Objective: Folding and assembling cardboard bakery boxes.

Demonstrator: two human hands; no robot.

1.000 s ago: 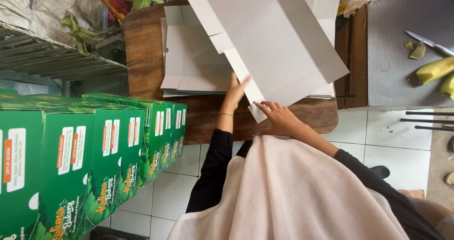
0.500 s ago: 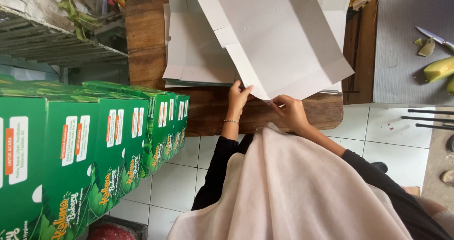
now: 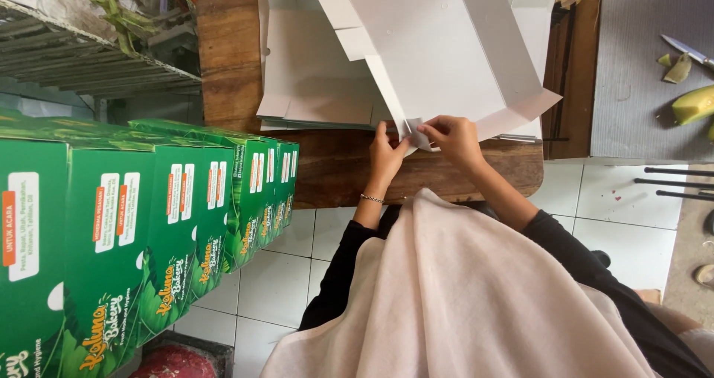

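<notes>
Two hands at one corner of a white carton blank (image 3: 439, 58), raised over a wooden table (image 3: 335, 166). Left hand (image 3: 387, 151) and right hand (image 3: 452, 136) close together, fingertips pinched on a small folded flap (image 3: 415, 134) at the blank's near corner. Hard to tell which fingers press on which side of the flap. Thin bracelet (image 3: 370, 198) on the left wrist. Black sleeves (image 3: 338, 274) and a pale pink cloth (image 3: 461, 296) below.

Against a second ago: hands then set apart along the blank's lower edge, now drawn together at the corner; side walls of the blank now more upright, flap now folded in.

Under the blank, a stack of flat white blanks (image 3: 312, 73) lying on the table. Left of the table, a row of green boxes (image 3: 149, 222) standing side by side on the tiled floor (image 3: 275, 274), each with leaf pattern, orange-yellow script low on the face, and white rounded label panels higher up; nearest box with an orange strip beside its panel. Behind the boxes, a metal rack (image 3: 82, 58) with crumpled plastic and greens.

Right of the table, a grey ribbed board (image 3: 632, 80) with a knife (image 3: 688, 50), a green peel piece (image 3: 678, 69) and a cut yellow-green fruit (image 3: 693, 104).
</notes>
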